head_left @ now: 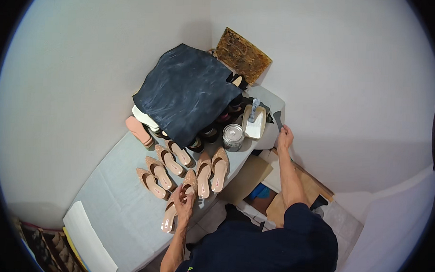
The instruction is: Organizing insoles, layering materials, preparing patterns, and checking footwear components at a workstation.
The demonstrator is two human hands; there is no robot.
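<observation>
- Left hand (182, 198) is closest, pinching 1 glittery slipper (177, 201), its long axis running toward me.
- Right hand (284, 137) is stretched far right, gripping a dark scraper (278, 120) beside the tin can (233, 136).

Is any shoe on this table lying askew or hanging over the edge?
Yes. The shoe under the left hand sticks out past the table front edge, while the other pink shoes lie fully on top in rows.
</observation>
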